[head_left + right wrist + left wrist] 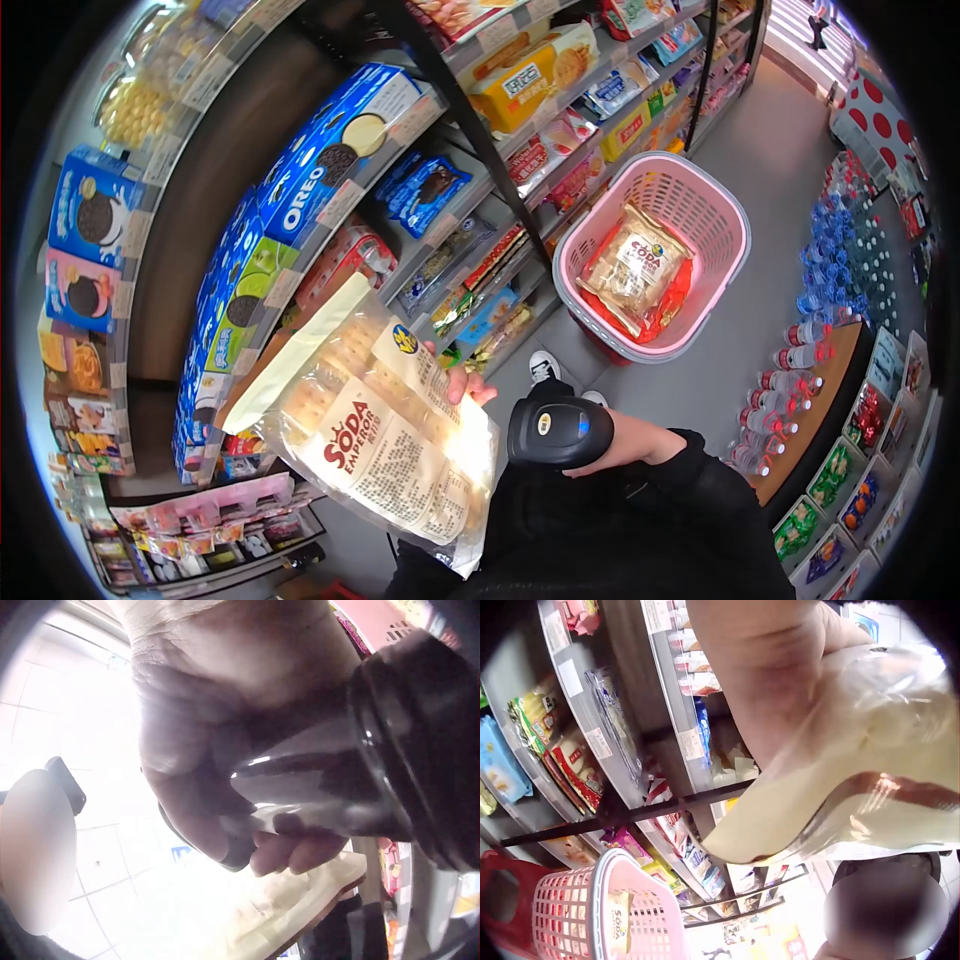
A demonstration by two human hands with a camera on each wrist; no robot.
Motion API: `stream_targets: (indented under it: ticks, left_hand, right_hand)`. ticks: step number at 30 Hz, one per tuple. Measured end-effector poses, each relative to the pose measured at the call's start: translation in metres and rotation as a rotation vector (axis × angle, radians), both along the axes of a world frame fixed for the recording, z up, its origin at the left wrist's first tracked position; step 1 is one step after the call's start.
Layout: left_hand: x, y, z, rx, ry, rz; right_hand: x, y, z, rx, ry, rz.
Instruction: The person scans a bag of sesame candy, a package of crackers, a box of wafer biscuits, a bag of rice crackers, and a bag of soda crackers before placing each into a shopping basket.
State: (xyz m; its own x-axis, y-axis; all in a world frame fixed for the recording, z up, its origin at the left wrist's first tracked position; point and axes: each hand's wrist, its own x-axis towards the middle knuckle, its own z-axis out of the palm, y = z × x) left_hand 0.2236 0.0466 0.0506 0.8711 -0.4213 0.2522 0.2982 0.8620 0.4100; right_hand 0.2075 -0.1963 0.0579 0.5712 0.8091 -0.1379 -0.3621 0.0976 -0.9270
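Observation:
In the head view a clear-and-cream bag of soda crackers (385,430) is tilted before the body; the left hand (466,384) grips its right edge, fingertips showing. The left wrist view has the left hand (769,675) against the bag (870,765). A black handheld scanner (560,432) is gripped by the right hand (625,442), just right of the bag. In the right wrist view the fingers of the right hand (225,697) curl round the scanner's dark handle (315,780), with the cracker bag (292,907) beyond.
A pink basket (735,215) on the floor holds a similar cracker bag (640,262) and red packaging. Snack shelves with blue Oreo boxes (310,185) line the left. Bottles (800,356) stand at the right beside a wooden-edged display (815,410). A shoe (543,366) shows below the basket.

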Motion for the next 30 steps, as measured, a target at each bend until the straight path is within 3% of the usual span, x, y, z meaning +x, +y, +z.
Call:
stream_targets:
  ticks: [13,16,19,21,23,24,27,30]
  left_hand:
    - [-0.022,0.007,-0.015,0.021,0.057,0.112]
    - [-0.030,0.012,-0.027,0.121,0.074,0.093]
    - [-0.056,-0.001,-0.051,0.259,0.394,0.344]
    - [-0.075,0.037,-0.120,0.266,0.563,0.223]
    - [-0.089,0.042,-0.108,0.445,0.753,0.243]
    - [-0.092,0.039,-0.116,0.346,0.730,0.204]
    - [-0.100,0.040,-0.132,0.564,0.873,0.149]
    - [-0.110,0.037,-0.110,0.624,0.819,0.179]
  right_hand:
    - [-0.005,0.005,0.002,-0.071,-0.107,-0.061]
    - [-0.009,-0.004,0.000,-0.047,-0.099,-0.055]
    - [-0.017,-0.010,-0.010,-0.035,-0.229,-0.088]
    - [-0.020,-0.011,-0.015,-0.037,-0.225,-0.060]
    - [-0.019,-0.007,-0.012,-0.007,-0.188,0.001]
    - [-0.019,-0.005,-0.008,-0.012,-0.195,0.026]
    - [-0.020,0.008,-0.001,-0.100,-0.185,0.052]
    - [-0.019,0.019,-0.018,-0.155,-0.248,0.097]
